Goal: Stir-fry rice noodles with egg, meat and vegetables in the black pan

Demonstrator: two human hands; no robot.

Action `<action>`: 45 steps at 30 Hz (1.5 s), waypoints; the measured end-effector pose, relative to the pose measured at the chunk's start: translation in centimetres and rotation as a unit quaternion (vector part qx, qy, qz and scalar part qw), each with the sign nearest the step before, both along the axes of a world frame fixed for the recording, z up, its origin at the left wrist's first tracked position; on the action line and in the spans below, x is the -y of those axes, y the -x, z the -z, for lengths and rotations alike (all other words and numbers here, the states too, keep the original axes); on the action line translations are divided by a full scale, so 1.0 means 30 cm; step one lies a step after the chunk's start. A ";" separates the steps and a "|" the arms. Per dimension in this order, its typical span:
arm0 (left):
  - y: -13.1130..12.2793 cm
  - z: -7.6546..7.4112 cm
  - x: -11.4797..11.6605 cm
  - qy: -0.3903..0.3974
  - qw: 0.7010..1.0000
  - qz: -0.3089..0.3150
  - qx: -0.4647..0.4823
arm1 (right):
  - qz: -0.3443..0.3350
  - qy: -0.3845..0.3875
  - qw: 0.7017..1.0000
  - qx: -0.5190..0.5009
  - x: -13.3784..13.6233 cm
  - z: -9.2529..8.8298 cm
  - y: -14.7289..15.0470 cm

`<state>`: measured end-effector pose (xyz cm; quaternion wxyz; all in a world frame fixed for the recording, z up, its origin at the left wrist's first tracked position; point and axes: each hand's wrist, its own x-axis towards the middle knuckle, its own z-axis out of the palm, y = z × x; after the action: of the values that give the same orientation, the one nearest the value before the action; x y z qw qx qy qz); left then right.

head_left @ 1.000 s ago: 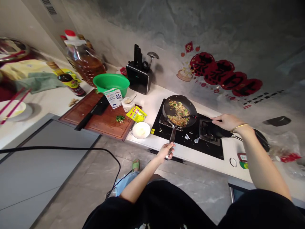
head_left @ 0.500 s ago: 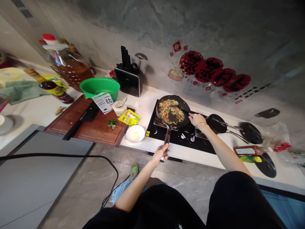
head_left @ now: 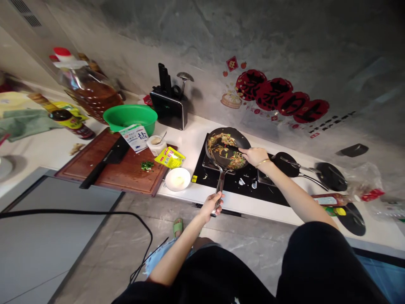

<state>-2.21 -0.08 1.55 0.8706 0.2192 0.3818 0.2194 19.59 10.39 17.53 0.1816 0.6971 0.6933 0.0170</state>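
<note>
A dark frying pan (head_left: pixel 241 137) with stir-fried noodles and vegetables (head_left: pixel 224 140) sits on the left burner of the black stove (head_left: pixel 272 192). My left hand (head_left: pixel 211 204) is closed round the end of the pan's metal handle at the counter's front edge. My right hand (head_left: pixel 253 156) reaches over the pan's right rim, closed on the handle of a black spatula (head_left: pixel 227 146) whose blade lies in the food.
Left of the stove lie a white bowl (head_left: pixel 177 179), a yellow packet (head_left: pixel 170 157), a wooden cutting board (head_left: pixel 126 174) with a black knife (head_left: pixel 103 162), a salt bag (head_left: pixel 134 137) and a green bowl (head_left: pixel 130 116). Black ladles (head_left: pixel 292 164) lie to the right.
My right hand has moved left from the right burner to over the pan, pushing the spatula into the food. The left hand kept hold of the pan handle.
</note>
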 end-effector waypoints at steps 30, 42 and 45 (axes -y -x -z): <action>-0.002 -0.009 0.001 0.011 1.000 0.001 0.010 | 0.024 0.031 0.997 -0.068 0.059 0.013 -0.143; -0.003 -0.004 0.002 0.010 1.000 0.002 0.005 | 0.010 -0.008 0.998 0.055 0.107 -0.029 -0.132; -0.003 -0.005 0.003 0.008 1.000 0.001 0.000 | 0.062 -0.027 0.997 0.027 0.026 0.055 -0.130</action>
<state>-2.11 -0.17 1.71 0.8726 0.2124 0.3837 0.2151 23.47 9.62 15.89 0.1818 0.7427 0.6431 0.0429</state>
